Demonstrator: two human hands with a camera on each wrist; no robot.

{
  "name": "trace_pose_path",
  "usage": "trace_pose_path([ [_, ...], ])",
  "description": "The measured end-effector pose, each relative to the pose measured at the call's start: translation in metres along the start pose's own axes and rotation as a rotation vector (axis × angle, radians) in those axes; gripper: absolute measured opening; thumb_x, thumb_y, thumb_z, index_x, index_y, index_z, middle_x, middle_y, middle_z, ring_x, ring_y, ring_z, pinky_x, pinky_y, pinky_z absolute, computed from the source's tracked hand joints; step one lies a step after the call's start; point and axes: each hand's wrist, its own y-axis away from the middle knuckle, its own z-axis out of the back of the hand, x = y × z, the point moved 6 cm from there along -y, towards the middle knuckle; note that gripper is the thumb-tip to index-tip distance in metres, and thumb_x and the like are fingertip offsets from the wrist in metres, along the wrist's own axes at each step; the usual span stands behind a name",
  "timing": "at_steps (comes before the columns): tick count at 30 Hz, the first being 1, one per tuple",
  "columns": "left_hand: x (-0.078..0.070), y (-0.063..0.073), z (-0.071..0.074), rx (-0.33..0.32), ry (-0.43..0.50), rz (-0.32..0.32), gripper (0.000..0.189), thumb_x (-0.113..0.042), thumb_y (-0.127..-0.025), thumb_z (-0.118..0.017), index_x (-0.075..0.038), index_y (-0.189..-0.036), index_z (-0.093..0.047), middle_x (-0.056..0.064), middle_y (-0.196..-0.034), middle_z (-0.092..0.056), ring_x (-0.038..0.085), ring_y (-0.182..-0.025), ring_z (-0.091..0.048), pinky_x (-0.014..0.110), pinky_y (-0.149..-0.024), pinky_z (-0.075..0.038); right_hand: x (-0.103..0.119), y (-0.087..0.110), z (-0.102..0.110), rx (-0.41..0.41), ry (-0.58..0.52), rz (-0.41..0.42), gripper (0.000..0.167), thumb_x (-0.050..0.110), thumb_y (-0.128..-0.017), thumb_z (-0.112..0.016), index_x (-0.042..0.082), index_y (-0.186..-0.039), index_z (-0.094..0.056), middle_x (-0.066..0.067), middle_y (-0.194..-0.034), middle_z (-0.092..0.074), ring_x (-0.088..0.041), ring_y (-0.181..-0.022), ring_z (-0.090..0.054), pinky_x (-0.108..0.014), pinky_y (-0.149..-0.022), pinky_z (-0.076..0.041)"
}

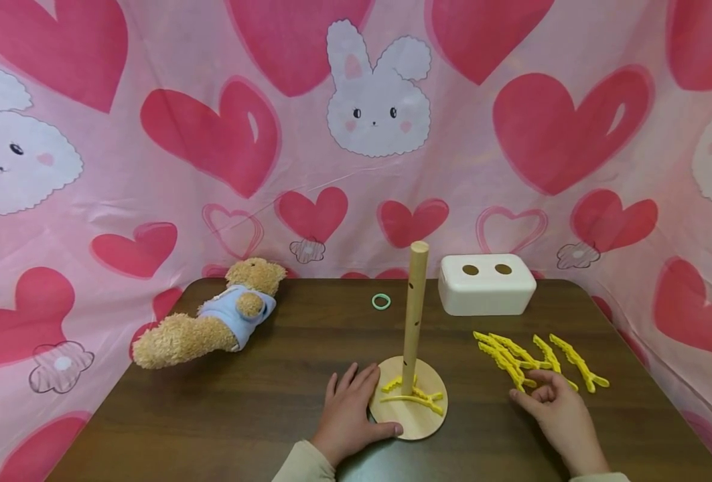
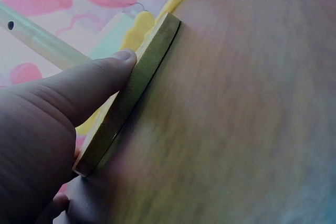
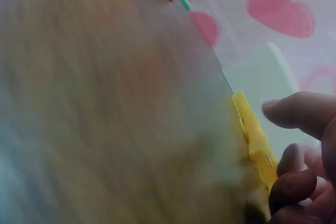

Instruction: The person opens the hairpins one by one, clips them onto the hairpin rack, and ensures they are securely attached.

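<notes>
My left hand (image 1: 352,412) holds the round base of a wooden stand (image 1: 424,428), its fingers along the left rim and its thumb at the front edge. The left wrist view shows that thumb laid over the rim (image 2: 134,85). From the base rises an upright wooden post (image 1: 416,308) with small dark holes, and two yellow branch-shaped pieces (image 1: 412,399) are at its foot. My right hand (image 1: 563,412) is right at the near end of a cluster of yellow branch-shaped pieces (image 1: 506,358). In the right wrist view its thumb stands apart from the bent fingers, with a yellow piece (image 3: 254,135) beyond.
A white box (image 1: 487,298) with two round holes in its top stands at the back right. Behind the post lies a small green ring (image 1: 381,302). At the left lies a teddy bear (image 1: 235,314) in a blue top. A heart-print cloth (image 1: 307,174) hangs behind the table (image 1: 241,395).
</notes>
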Motion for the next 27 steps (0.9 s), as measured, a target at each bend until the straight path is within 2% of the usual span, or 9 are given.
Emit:
trace_pose_path([
  [9, -0.001, 0.000, 0.003, -0.010, -0.001, -0.003, 0.105, -0.075, -0.072, -0.073, -0.013, -0.152, -0.046, 0.003, -0.155, -0.044, 0.038, -0.147, -0.030, 0.070, -0.112, -0.013, -0.004, -0.008, 0.004, 0.068, 0.078, -0.019, 0.087, 0.047, -0.086, -0.077, -0.013, -0.139, -0.043, -0.005, -0.075, -0.059, -0.020, -0.067, -0.050, -0.033, -0.059, -0.038],
  [14, 0.000, 0.000, 0.002, -0.006, -0.002, -0.001, 0.106, -0.077, -0.072, -0.071, -0.013, -0.152, -0.045, 0.003, -0.155, -0.044, 0.038, -0.147, -0.030, 0.070, -0.112, -0.013, -0.003, -0.010, 0.004, 0.062, 0.132, 0.018, 0.076, 0.044, -0.087, -0.077, -0.012, -0.133, -0.054, -0.005, -0.079, -0.059, -0.020, -0.069, -0.051, -0.034, -0.061, -0.038],
  [18, 0.000, 0.000, 0.002, 0.001, -0.001, 0.002, 0.106, -0.077, -0.072, -0.071, -0.013, -0.152, -0.045, 0.003, -0.155, -0.044, 0.038, -0.147, -0.030, 0.070, -0.112, -0.013, -0.003, -0.006, 0.003, 0.003, 0.127, 0.056, 0.065, 0.042, -0.085, -0.079, -0.004, -0.128, -0.063, -0.014, -0.099, -0.064, -0.020, -0.077, -0.054, -0.033, -0.066, -0.041],
  [20, 0.000, 0.001, 0.001, 0.002, -0.003, 0.003, 0.106, -0.077, -0.072, -0.071, -0.013, -0.153, -0.045, 0.003, -0.155, -0.044, 0.038, -0.147, -0.030, 0.070, -0.112, -0.013, -0.003, -0.004, 0.002, -0.025, 0.100, 0.069, 0.063, 0.041, -0.084, -0.081, -0.001, -0.128, -0.064, -0.016, -0.104, -0.064, -0.019, -0.077, -0.054, -0.031, -0.065, -0.041],
  [22, 0.000, 0.001, 0.002, 0.000, -0.008, 0.002, 0.106, -0.077, -0.072, -0.071, -0.013, -0.152, -0.045, 0.003, -0.155, -0.044, 0.038, -0.147, -0.030, 0.070, -0.112, -0.014, -0.002, -0.001, 0.000, -0.047, 0.066, 0.089, 0.060, 0.038, -0.084, -0.082, 0.001, -0.128, -0.065, -0.015, -0.098, -0.064, -0.016, -0.072, -0.053, -0.029, -0.062, -0.041],
  [25, -0.001, 0.001, 0.002, -0.006, -0.007, -0.003, 0.105, -0.077, -0.072, -0.071, -0.013, -0.152, -0.046, 0.003, -0.155, -0.045, 0.038, -0.147, -0.030, 0.070, -0.112, -0.014, -0.001, 0.001, -0.002, -0.076, 0.022, 0.110, 0.056, 0.033, -0.085, -0.082, 0.002, -0.128, -0.065, -0.006, -0.083, -0.060, -0.012, -0.066, -0.050, -0.026, -0.059, -0.038],
  [27, -0.001, 0.001, 0.002, -0.008, -0.007, -0.006, 0.105, -0.076, -0.072, -0.071, -0.013, -0.152, -0.046, 0.003, -0.155, -0.045, 0.038, -0.146, -0.031, 0.070, -0.112, -0.014, 0.000, 0.003, -0.002, -0.091, 0.002, 0.127, 0.054, 0.031, -0.084, -0.083, 0.002, -0.126, -0.067, -0.005, -0.080, -0.059, -0.010, -0.065, -0.049, -0.026, -0.058, -0.038],
])
